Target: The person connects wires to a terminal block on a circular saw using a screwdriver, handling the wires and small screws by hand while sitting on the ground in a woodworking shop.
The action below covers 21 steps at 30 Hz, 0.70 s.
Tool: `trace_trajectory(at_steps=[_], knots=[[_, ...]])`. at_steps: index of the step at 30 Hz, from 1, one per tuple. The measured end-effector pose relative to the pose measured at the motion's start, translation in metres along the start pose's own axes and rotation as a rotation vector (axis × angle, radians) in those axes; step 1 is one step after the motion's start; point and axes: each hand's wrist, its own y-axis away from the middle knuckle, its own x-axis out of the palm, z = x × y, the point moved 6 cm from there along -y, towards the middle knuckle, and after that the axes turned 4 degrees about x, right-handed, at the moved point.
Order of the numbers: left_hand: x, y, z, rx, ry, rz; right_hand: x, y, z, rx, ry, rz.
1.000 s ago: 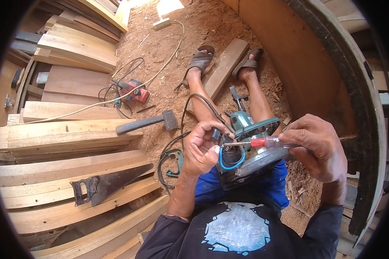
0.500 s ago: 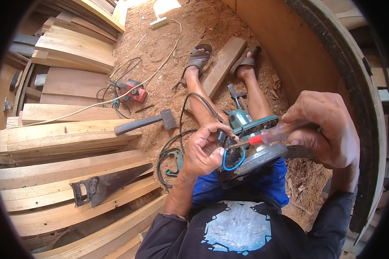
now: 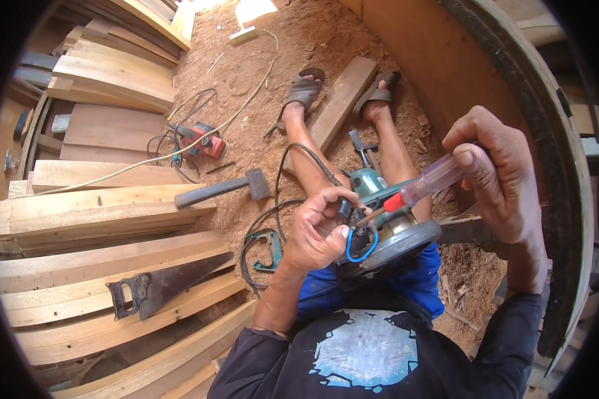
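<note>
A green corded power tool (image 3: 368,183) rests across my lap, with its inner wiring exposed near the rear. A blue wire (image 3: 361,257) loops out of it beside a grey rounded part. My left hand (image 3: 318,229) is closed around the tool's black cord end (image 3: 344,208), its thumb next to the blue wire. In my right hand (image 3: 502,176) is a screwdriver (image 3: 434,181) with a clear and red handle, gripped near the butt. The screwdriver slants down left, its tip at the exposed wiring; exact contact there is too small to tell.
A green handle cover (image 3: 275,250) lies left of my lap by the black cable. Further left are a hammer (image 3: 209,194), a handsaw (image 3: 156,292) on stacked planks (image 3: 80,206), and a red power tool (image 3: 209,143). A curved wooden panel (image 3: 472,73) rises at right.
My right hand has risen and shifted back along the handle, and the screwdriver now stands steeper. My left hand and the power tool have barely moved.
</note>
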Motion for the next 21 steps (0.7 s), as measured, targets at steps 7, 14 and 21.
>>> trace_trajectory(at_steps=[7, 14, 21], knots=[[-0.005, 0.001, 0.002, -0.061, -0.035, -0.006, -0.007, 0.002, 0.004, 0.05, 0.095, 0.218], [-0.004, 0.0, 0.002, -0.049, -0.073, 0.026, -0.008, -0.001, -0.004, 0.193, 0.245, 0.244], [-0.004, -0.001, 0.0, -0.047, -0.043, 0.006, -0.003, 0.006, -0.008, -0.142, -0.048, 0.001]])
